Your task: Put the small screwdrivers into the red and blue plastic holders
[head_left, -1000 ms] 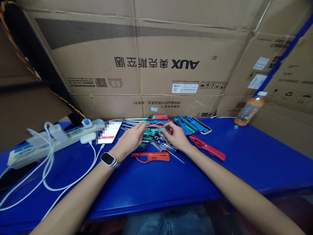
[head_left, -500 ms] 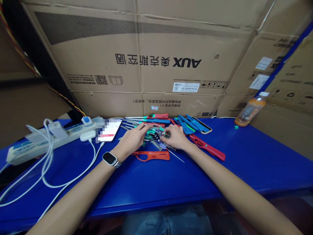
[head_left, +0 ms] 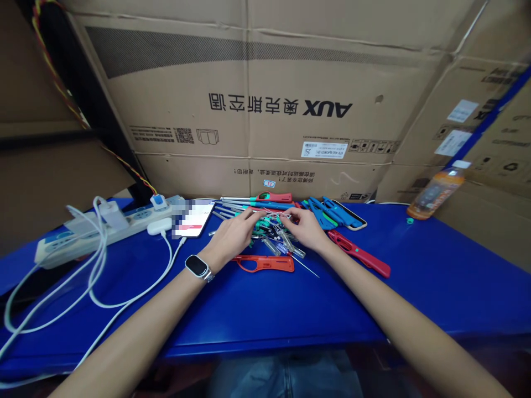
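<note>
My left hand (head_left: 235,231), with a watch (head_left: 197,266) on its wrist, reaches into the left side of a pile of small lighter parts (head_left: 271,228). Its fingers are bent together at the pile, and what they hold is too small to make out. Opposite it, my right hand (head_left: 307,228) pinches at the pile's right side, close to some thin pale wires. Clear plastic tubes (head_left: 286,243) lie at the front of the pile beside a thin screwdriver (head_left: 305,266). Below them rests an orange lighter shell (head_left: 269,263).
Behind the pile lie long-necked lighters (head_left: 271,197). Blue shells (head_left: 321,213) and a red shell (head_left: 360,254) are to the right. A phone (head_left: 199,218), white cables (head_left: 166,271) and a power strip (head_left: 136,222) are left. An orange drink bottle (head_left: 435,193) stands far right, before cardboard (head_left: 265,72).
The view has shifted slightly, so everything sits further right. My right fingers have moved from the clear tubes up to the back of the pile; the tubes now show fully.
</note>
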`<state>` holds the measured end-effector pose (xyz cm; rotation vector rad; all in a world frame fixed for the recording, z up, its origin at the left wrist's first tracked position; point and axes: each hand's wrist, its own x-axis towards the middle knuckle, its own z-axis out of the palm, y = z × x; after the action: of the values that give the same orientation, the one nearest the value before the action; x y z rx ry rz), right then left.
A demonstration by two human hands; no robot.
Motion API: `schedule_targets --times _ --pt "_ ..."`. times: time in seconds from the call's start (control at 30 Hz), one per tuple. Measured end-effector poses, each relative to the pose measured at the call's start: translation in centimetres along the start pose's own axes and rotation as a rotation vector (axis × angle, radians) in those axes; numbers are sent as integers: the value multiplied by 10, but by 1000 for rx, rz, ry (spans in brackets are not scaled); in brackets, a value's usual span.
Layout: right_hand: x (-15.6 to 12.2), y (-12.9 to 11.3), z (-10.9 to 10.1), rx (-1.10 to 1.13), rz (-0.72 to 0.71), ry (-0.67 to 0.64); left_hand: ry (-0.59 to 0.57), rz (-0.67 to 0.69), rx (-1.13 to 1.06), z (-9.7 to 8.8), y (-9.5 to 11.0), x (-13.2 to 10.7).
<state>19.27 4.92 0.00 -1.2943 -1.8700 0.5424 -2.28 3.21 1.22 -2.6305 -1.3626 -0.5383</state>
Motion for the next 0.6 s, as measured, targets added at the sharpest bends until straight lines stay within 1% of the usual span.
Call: schedule_targets --times 0.07,0.13,0.2,0.3,0.4,0.47,0.6 --pt "1 1 1 125 66 -45 1 -4 -4 1 -1 0" --pt "1 1 1 135 110 -76 3 -7 -9 1 -2 0" --pt "-1 1 1 4 110 -81 3 -7 -15 2 -2 0" --pt "-4 -3 0 -266 87 -101 2 -6 -20 3 -3 -1" --pt "-6 -8 3 -476 58 -82 7 -6 -28 2 -2 -1" --pt "-6 -9 8 -537 71 -64 3 -7 -29 1 -1 0" --pt "-3 -8 16 -556 106 1 -12 -14 -18 1 0 0"
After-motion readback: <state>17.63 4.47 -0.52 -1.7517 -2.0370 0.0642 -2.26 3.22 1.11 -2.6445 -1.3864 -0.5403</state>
